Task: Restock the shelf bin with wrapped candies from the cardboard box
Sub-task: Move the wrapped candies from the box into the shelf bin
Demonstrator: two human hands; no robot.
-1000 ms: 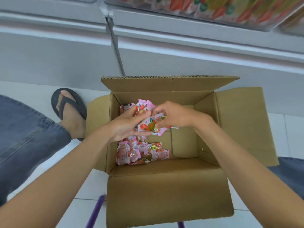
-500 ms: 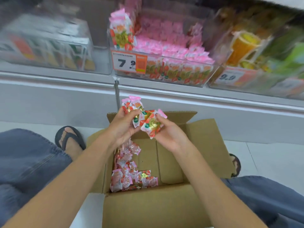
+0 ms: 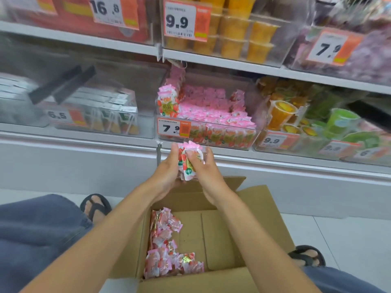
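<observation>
Left hand (image 3: 167, 170), right hand (image 3: 206, 170): grip closed round candies (image 3: 187, 166); count hidden, shelves (image 3: 232, 64) blurred.

The wrapped candies (image 3: 189, 166) in my fingers (image 3: 209, 155) are glossy, crinkled plastic film. The cardboard box (image 3: 262, 210) is matt brown and dry-looking. The shelf bin (image 3: 222, 137) is clear, shiny plastic. My trousers (image 3: 31, 229) are soft blue denim cloth, and the floor (image 3: 349, 240) is smooth pale tile.
</observation>
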